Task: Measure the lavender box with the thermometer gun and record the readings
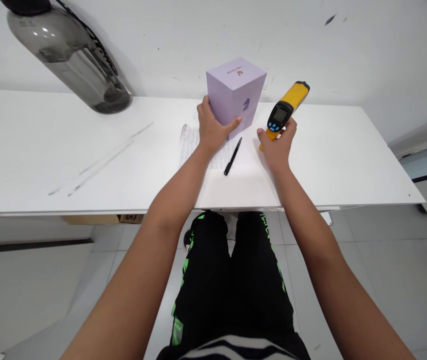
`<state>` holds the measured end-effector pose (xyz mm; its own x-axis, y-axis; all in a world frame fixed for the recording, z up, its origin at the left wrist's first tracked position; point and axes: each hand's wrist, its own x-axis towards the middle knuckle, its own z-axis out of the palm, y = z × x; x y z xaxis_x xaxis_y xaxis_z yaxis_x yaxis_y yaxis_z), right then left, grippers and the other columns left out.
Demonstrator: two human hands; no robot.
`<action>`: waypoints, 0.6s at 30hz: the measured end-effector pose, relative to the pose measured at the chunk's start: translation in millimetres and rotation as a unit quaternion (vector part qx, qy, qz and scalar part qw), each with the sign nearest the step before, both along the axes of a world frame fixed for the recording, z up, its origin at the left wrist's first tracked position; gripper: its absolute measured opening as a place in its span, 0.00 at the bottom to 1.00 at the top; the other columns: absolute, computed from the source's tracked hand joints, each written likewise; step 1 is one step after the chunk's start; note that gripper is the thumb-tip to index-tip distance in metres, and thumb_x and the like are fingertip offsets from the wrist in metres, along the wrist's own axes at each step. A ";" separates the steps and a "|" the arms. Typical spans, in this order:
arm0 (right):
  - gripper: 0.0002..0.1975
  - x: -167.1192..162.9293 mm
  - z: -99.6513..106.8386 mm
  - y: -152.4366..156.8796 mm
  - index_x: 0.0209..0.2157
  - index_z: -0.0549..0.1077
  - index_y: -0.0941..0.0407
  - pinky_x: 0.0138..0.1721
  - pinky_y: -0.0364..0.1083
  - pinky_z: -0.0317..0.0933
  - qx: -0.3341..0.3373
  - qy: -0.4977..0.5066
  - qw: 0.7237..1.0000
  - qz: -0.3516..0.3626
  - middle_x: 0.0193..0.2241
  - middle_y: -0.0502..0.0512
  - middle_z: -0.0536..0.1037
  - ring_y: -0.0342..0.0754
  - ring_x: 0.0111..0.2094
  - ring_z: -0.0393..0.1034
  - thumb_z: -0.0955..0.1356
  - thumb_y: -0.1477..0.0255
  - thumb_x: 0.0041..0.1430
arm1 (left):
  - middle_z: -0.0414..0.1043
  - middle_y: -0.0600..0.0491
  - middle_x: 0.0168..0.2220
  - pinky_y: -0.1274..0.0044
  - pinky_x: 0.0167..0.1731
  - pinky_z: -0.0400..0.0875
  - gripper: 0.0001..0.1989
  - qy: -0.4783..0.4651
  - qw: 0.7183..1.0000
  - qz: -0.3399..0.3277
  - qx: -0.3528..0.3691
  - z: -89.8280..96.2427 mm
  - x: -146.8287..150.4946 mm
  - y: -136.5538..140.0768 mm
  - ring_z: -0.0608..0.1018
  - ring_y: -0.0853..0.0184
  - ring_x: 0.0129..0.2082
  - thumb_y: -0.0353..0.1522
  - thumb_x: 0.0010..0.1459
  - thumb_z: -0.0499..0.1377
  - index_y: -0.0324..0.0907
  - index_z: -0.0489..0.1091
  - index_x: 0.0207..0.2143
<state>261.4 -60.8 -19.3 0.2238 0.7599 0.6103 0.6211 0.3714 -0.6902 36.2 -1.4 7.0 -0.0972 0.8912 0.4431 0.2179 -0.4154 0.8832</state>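
Note:
A lilac box [222, 99] stands upright at the back of the white table, close to the wall. My left hand [215, 127] grips its lower front, thumb across the front face and fingers on the left side. To the right, my right hand [279, 146] is closed round the handle of a yellow and black infrared thermometer [292, 97]. Its small screen and blue buttons face me. Between the hands lies a black pen [233, 156], beside a sheet with small writing [189, 145] that is partly covered by my left hand and forearm.
A large grey water bottle [82, 65] stands at the back left against the wall. Dark scuff marks cross the left part of the white table [29, 150]. Below the front edge, a cardboard box [131, 218] shows at the left.

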 end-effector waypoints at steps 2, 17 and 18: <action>0.40 0.1 0.1 0.3 0.78 0.56 0.44 0.71 0.76 0.67 -0.002 0.004 1.000 -0.001 0.69 0.67 0.59 0.68 0.75 0.62 0.68 0.44 0.75 | 0.60 0.44 0.71 0.45 0.81 0.57 0.61 0.000 1.000 -0.002 -0.001 -0.9 -0.3 1.2 0.60 0.39 0.82 0.62 0.47 0.81 0.64 0.56 0.75; 0.45 -3.3 26.8 -22.7 0.83 0.53 0.35 0.64 0.84 0.69 0.013 -0.007 1.000 -0.013 0.81 0.63 0.48 0.77 0.83 0.49 0.69 0.42 0.72 | 0.59 0.44 0.71 0.44 0.82 0.54 0.62 0.000 1.000 -0.001 -0.002 -4.9 -0.4 5.8 0.56 0.38 0.84 0.59 0.47 0.82 0.64 0.54 0.77; 0.46 -4.5 29.7 -24.0 0.83 0.53 0.36 0.64 0.86 0.67 0.021 -0.006 1.000 -0.018 0.82 0.63 0.48 0.78 0.84 0.47 0.69 0.42 0.72 | 0.59 0.44 0.71 0.44 0.82 0.54 0.62 -0.001 1.000 -0.002 -0.002 -4.8 -0.3 5.6 0.56 0.37 0.84 0.59 0.47 0.82 0.65 0.54 0.77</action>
